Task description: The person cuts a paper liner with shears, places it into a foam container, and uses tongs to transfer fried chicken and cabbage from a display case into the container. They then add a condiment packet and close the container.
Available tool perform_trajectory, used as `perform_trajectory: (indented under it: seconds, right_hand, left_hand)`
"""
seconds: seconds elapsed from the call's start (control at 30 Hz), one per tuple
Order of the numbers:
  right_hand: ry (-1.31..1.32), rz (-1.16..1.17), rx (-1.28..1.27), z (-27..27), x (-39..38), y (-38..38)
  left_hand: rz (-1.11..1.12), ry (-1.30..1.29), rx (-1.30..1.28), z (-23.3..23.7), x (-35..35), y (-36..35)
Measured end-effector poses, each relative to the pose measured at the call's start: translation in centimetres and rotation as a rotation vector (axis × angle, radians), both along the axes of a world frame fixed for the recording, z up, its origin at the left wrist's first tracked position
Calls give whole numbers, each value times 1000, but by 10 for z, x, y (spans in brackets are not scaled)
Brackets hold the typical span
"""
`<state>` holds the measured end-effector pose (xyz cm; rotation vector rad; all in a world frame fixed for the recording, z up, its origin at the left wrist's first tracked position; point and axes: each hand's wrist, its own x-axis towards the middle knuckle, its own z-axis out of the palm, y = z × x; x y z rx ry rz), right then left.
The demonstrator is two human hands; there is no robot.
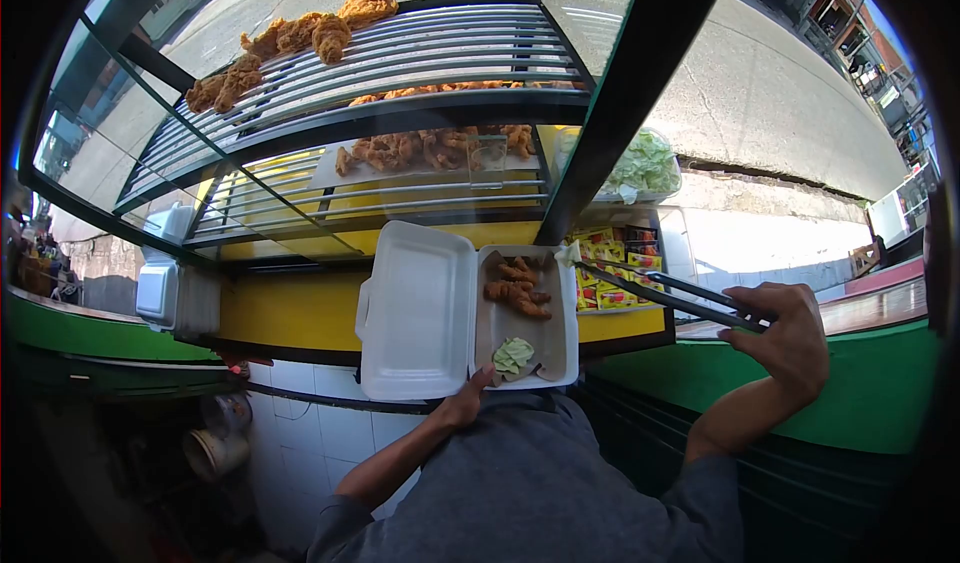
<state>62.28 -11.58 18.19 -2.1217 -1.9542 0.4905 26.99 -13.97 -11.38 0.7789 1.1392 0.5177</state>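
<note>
My left hand (pixel 465 403) pinched the near edge of the open foam box (pixel 415 313) with fried chicken (pixel 518 288) in its tray, while my right hand (pixel 790 338), well off to the right, was closed round the tongs (pixel 670 296), their long arms running leftward to that tray's far corner.

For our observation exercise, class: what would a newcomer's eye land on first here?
First, the open white foam box at centre, held by the left hand at its lower edge, with fried chicken strips and green slices inside. Next, the long tongs in the right hand, reaching from the right to the box's top corner. Above, golden fried chicken pieces lie on the glass cabinet's racks.
</note>
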Motion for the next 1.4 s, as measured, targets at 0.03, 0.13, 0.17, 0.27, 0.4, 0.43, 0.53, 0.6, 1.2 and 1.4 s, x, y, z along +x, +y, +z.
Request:
perform_trajectory:
  seconds: [0.03, 0.13, 0.17, 0.27, 0.4, 0.43, 0.53, 0.6, 1.2, 1.4]
  right_hand:
    - [-9, 65, -36, 0, -5, -1]
    - [-33, 174, -82, -1, -16, -4]
    - [-41, 159, -55, 0, -16, -6]
    - [-23, 48, 45, 0, -12, -5]
    - [-102, -219, 97, -9, -9, 22]
    - [-180, -267, 81, -11, -11, 35]
    - [-353, -289, 104, -37, -13, 64]
    - [-402, -251, 113, -45, -12, 70]
    - [-394, -221, 199, -51, -13, 67]
    - [-171, -225, 134, -13, -12, 39]
  left_hand:
    - [-22, 13, -20, -1, -1, 1]
    - [-38, 25, -47, 18, 3, 5]
    - [-44, 36, -24, 21, 3, 5]
    - [-72, 82, 146, 10, 1, 1]
    - [-121, 95, 312, -10, -4, -3]
    - [-173, 66, 109, -7, -10, 4]
    - [-119, 44, -34, -29, -7, 0]
    - [-98, 84, -74, -33, -6, 0]
    - [-123, 4, -46, -49, -11, 0]
    - [-132, 89, 16, -28, -9, 3]
